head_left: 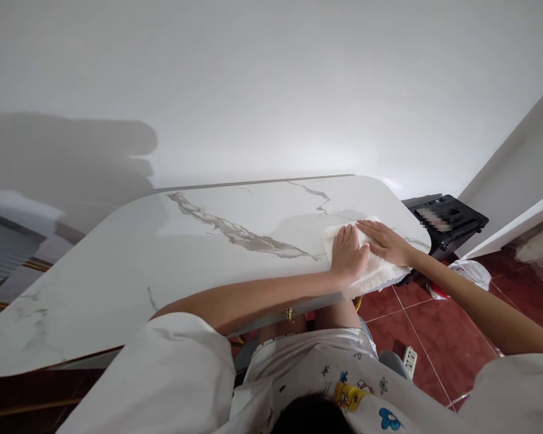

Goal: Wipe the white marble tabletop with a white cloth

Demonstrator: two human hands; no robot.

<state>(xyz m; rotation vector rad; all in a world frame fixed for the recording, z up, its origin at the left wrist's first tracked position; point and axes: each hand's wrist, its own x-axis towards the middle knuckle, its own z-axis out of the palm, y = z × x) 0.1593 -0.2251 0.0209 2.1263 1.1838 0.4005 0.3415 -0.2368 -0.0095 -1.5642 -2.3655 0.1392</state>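
Observation:
A crumpled white cloth (pixel 375 274) lies near the right end of a white marble-patterned table (pixel 199 259), its lower part reaching over the front edge. My left hand (pixel 349 256) presses on the cloth's left part, fingers bent and close together and the thumb toward the right. Beside it, my right hand (pixel 385 242) rests flat on the upper part of the cloth, its fingers stretched out to the left. The two hands are close together, near the left thumb and the right fingertips. Beneath the palms the cloth is hidden.
A white wall (pixel 271 90) runs along the table's back edge. Right of the table stands a black case (pixel 455 226). A white plastic bag (pixel 473 274) and a power strip (pixel 409 361) lie on the red tiled floor (pixel 428 337). My lap is against the front edge.

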